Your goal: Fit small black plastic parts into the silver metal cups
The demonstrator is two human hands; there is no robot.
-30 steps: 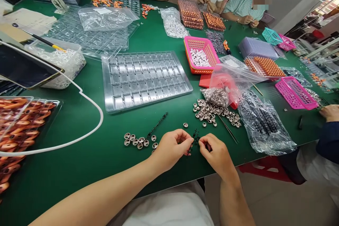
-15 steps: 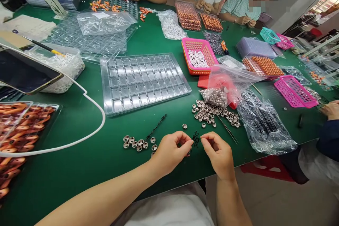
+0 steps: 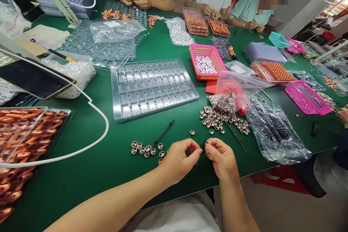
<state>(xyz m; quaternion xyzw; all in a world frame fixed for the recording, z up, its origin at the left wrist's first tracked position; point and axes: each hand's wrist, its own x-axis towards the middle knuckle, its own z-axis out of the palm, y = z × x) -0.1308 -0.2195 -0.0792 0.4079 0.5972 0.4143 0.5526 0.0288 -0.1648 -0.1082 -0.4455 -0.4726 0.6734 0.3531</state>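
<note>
Near the table's (image 3: 81,174) left edge I see a clear tray of orange parts (image 3: 24,134), then a short row of metal rings (image 3: 145,148) just left of my left hand (image 3: 179,159). That hand and my right hand (image 3: 221,159) meet close to the near edge, both sets of fingertips pinched on one small black part (image 3: 203,145) held just above the surface. Beyond them lies the empty clear tray (image 3: 153,87); toward the right edge, a loose pile of rings (image 3: 223,119) beside a bag of black parts (image 3: 274,130).
</note>
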